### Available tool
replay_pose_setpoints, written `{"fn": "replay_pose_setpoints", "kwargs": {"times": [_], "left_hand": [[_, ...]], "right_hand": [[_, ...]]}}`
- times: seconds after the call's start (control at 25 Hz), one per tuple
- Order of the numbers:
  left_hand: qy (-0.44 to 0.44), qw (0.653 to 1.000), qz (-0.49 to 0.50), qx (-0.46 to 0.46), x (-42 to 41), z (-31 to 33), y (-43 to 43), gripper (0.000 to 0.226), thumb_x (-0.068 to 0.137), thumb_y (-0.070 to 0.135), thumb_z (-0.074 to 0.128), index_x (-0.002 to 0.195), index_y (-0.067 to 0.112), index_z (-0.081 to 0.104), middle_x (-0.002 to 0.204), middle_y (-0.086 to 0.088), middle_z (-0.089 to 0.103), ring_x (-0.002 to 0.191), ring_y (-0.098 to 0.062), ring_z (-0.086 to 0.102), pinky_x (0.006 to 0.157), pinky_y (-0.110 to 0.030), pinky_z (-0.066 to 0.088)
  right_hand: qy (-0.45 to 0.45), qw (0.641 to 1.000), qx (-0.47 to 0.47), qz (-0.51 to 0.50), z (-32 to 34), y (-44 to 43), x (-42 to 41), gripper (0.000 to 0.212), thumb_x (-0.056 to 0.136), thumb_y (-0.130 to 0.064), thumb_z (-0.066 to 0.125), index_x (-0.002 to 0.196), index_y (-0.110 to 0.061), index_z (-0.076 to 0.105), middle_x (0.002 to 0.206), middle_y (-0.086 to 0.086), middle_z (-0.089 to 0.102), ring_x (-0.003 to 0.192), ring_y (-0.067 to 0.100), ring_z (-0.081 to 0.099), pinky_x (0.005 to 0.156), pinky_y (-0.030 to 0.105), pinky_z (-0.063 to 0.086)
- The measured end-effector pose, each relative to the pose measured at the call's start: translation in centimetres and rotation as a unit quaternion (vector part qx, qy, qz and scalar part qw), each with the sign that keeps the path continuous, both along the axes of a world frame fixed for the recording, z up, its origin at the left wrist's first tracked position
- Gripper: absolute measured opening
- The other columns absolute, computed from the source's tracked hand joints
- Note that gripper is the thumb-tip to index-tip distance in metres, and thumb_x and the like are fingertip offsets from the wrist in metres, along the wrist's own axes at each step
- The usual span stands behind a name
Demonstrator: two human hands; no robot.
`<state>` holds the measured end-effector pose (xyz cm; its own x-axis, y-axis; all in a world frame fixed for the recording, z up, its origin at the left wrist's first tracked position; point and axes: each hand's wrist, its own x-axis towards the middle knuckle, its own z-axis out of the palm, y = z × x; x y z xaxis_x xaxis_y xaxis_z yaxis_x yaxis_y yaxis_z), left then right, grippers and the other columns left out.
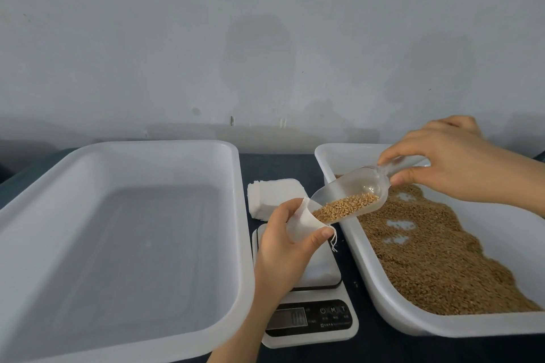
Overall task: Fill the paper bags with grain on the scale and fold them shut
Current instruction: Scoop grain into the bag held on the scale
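Note:
My left hand [283,247] grips a small white bag [303,222] with a drawstring, held open above the white digital scale [309,300]. My right hand [454,160] pinches the handle of a clear plastic scoop [365,186]. The scoop is tilted down to the left, its lip at the bag's mouth, with brown grain [345,208] lying in its lower end. A stack of empty white bags [274,196] lies behind the scale.
A large empty white tray [124,150] fills the left side. A second white tray [442,324] on the right holds a wide layer of brown grain [436,259]. The dark tabletop [277,165] shows between them, and a grey wall stands behind.

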<state>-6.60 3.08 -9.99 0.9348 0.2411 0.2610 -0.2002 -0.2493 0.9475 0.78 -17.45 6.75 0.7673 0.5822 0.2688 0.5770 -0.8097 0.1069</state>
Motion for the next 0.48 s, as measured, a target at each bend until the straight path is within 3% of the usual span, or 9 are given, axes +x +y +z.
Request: {"fn": "replay_pose_setpoints", "kwargs": {"times": [0.2, 0.48], "left_hand": [[0.001, 1.0, -0.002, -0.005, 0.5, 0.1, -0.1, 0.055, 0.073, 0.045, 0.076, 0.121, 0.037, 0.049, 0.116, 0.021, 0.057, 0.108, 0.007, 0.052, 0.081, -0.007, 0.042], [-0.003, 1.0, 0.002, -0.029, 0.6, 0.2, -0.2, 0.044, 0.072, 0.042, 0.079, 0.104, 0.046, 0.05, 0.102, 0.037, 0.057, 0.101, 0.02, 0.05, 0.072, 0.004, 0.038]], "right_hand": [[-0.026, 0.999, -0.04, -0.004, 1.0, 0.8, 0.0, 0.026, 0.079, -0.057, 0.058, 0.105, -0.053, 0.058, 0.098, -0.026, 0.058, 0.103, 0.003, 0.04, 0.098, 0.029, 0.007], [-0.087, 0.988, -0.126, 0.009, 2.9, 3.3, -1.3, 0.028, 0.084, -0.056, 0.053, 0.11, -0.049, 0.059, 0.105, -0.021, 0.062, 0.11, 0.011, 0.04, 0.097, 0.036, 0.002]]}}
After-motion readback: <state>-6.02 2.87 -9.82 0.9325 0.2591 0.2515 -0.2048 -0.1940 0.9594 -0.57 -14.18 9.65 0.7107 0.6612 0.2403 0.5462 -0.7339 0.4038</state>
